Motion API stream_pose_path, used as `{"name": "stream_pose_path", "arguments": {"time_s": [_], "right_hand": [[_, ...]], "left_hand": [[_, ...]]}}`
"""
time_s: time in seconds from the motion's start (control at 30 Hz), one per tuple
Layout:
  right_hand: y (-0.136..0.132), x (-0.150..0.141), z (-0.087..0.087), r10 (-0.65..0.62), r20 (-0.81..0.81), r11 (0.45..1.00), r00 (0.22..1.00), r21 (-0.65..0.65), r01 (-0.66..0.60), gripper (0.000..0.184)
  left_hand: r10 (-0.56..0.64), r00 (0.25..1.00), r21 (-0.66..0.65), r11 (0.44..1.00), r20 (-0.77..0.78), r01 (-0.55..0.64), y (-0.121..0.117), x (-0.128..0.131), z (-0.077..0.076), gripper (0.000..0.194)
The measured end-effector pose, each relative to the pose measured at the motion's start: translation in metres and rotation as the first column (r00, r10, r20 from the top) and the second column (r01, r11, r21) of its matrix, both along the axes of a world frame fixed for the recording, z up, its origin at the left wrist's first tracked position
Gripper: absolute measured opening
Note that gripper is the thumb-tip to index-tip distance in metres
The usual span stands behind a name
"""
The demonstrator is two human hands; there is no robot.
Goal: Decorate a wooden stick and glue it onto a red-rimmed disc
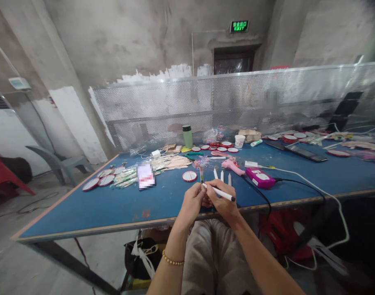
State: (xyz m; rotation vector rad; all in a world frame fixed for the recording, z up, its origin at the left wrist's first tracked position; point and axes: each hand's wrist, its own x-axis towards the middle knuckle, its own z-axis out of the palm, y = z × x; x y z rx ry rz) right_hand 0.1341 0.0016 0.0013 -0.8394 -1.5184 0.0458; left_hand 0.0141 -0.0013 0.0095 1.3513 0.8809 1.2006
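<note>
My right hand (222,196) grips a white marker (221,192) with a dark end, its tip pointing left toward my other hand. Pinched in my left hand (194,200) is a narrow wooden stick (201,173) with coloured bands, standing up from the fingers. The marker's tip is close to the lower part of the stick; whether they touch I cannot tell. Just beyond my hands lie several white markers (222,176). A round red-rimmed disc (189,176) is on the table to the left of the stick.
The blue table (92,213) bears a phone (146,176), loose wooden sticks (175,162), a pink glue gun (233,166), a purple box (260,178) with cables, a green bottle (187,137) and a paper cup (239,141). A perforated metal screen (163,102) stands behind.
</note>
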Motion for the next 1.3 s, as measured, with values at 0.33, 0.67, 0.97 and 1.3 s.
{"name": "stream_pose_path", "arguments": {"time_s": [0.33,0.67,0.97,1.3], "right_hand": [[-0.0003,-0.0001,0.0009,0.015,-0.007,1.000,1.000,0.008,-0.015,0.018],[-0.0006,-0.0009,0.0003,-0.007,-0.024,1.000,1.000,0.004,0.007,0.018],[0.0000,-0.0001,-0.0001,0.000,-0.016,1.000,1.000,-0.012,0.000,0.018],[-0.0010,-0.0004,0.0006,-0.012,-0.022,1.000,1.000,-0.003,0.012,0.018]], "left_hand": [[0.005,1.000,-0.002,1.000,0.003,-0.005,0.0009,0.0000,-0.0017,0.040],[-0.012,1.000,-0.018,1.000,0.007,0.012,-0.0019,0.0003,0.0022,0.040],[0.004,1.000,-0.010,1.000,0.014,-0.004,0.0007,0.0001,-0.0001,0.040],[-0.017,1.000,-0.032,0.999,0.016,0.017,-0.0010,-0.0002,0.0024,0.045]]}}
